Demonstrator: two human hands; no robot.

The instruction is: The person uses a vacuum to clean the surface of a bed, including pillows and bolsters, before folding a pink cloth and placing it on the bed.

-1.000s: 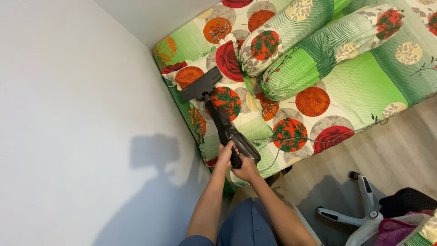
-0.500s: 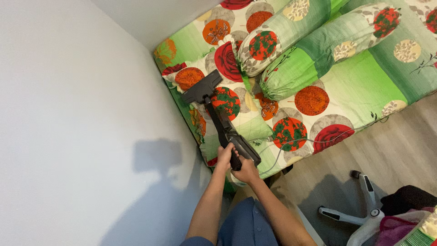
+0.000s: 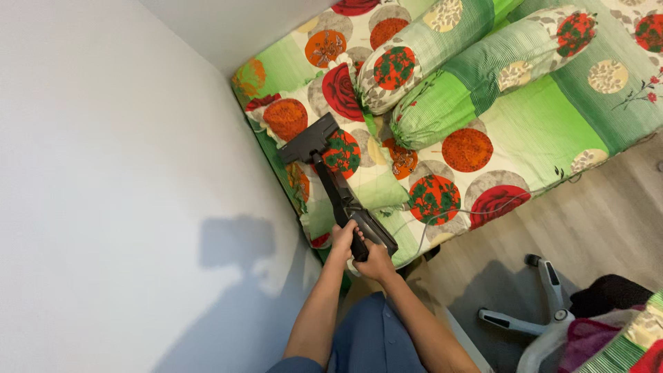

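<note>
Two green patterned bolsters [image 3: 476, 59] lie side by side, touching; white wall [image 3: 124, 173] at left; chair base [image 3: 532, 311] on wooden floor [image 3: 601, 228].

White wall [image 3: 117, 138], wood floor [image 3: 594, 228], chair base [image 3: 539, 311]

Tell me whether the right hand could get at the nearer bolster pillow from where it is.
Probably yes. The right hand is wrapped around the handheld vacuum, so it must let go first. Past that, only flat floral bedsheet lies before the nearer bolster pillow; nothing blocks the way.
</note>
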